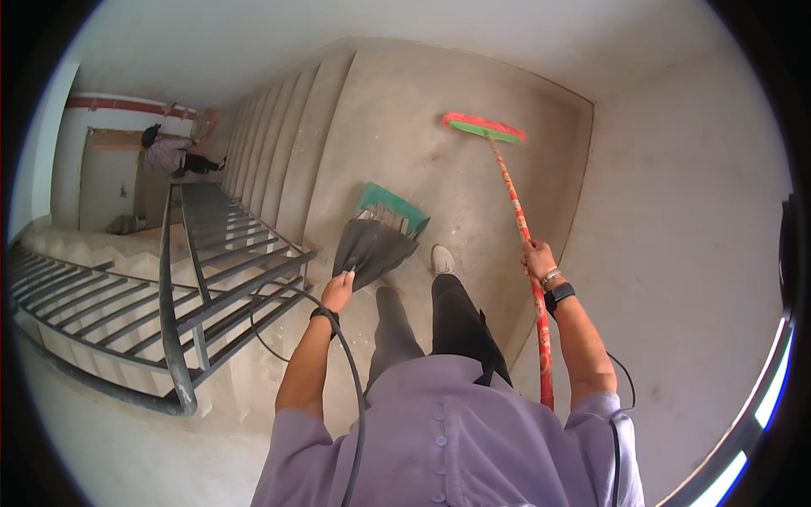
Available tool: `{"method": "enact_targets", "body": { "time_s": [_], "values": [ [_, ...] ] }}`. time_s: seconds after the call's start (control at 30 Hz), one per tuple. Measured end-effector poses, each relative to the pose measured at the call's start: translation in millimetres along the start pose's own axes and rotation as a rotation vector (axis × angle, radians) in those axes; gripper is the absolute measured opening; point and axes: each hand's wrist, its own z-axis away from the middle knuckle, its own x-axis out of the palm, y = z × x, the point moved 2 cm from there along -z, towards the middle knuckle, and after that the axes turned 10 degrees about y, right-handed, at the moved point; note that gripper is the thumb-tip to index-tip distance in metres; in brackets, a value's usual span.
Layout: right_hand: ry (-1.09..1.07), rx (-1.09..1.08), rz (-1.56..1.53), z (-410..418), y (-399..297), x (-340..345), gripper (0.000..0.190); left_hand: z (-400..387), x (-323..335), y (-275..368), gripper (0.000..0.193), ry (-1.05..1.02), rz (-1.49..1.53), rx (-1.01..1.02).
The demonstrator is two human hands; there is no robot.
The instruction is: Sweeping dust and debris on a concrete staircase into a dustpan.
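My right hand [538,260] is closed around the red patterned handle of a broom [516,209]. The broom's green head with red bristles [485,127] rests on the concrete landing, far up in the view. My left hand [338,290] grips the top of a dark, bag-like cover or scoop [374,247]. Beyond its far edge shows a green dustpan part [394,206] with grey debris [380,217] lying in it. How the dark and green parts join is hidden. My light shoe [442,260] stands on the floor between dustpan and broom.
Concrete stairs [285,139] descend at the left beside a dark metal railing [190,266]. Another person [170,154] is at the bottom, near a door [108,180]. A wall [671,253] bounds the landing at the right. A black cable [355,380] loops past my left arm.
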Motion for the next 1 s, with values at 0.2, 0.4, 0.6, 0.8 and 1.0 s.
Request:
{"method": "enact_targets", "body": {
  "time_s": [0.2, 0.4, 0.6, 0.8, 1.0],
  "values": [
    [0.091, -0.084, 0.143, -16, 11, 7, 0.03, -93, 16, 73, 0.045, 0.018, -0.049, 0.066],
    [0.139, -0.025, 0.321, -18, 20, 21, 0.033, -135, 43, 130, 0.046, -0.051, -0.054, 0.086],
    [0.072, 0.099, 0.749, -6, 63, 39, 0.033, -158, 58, 159, 0.044, -0.014, -0.124, 0.093],
    [-0.065, 0.097, 0.921, 51, 94, 49, 0.034, -170, 57, 140, 0.043, -0.027, -0.157, 0.05],
    [-0.213, 0.001, 0.678, 104, 127, 48, 0.028, -166, 56, 146, 0.044, -0.019, -0.151, 0.029]
  ]
}}
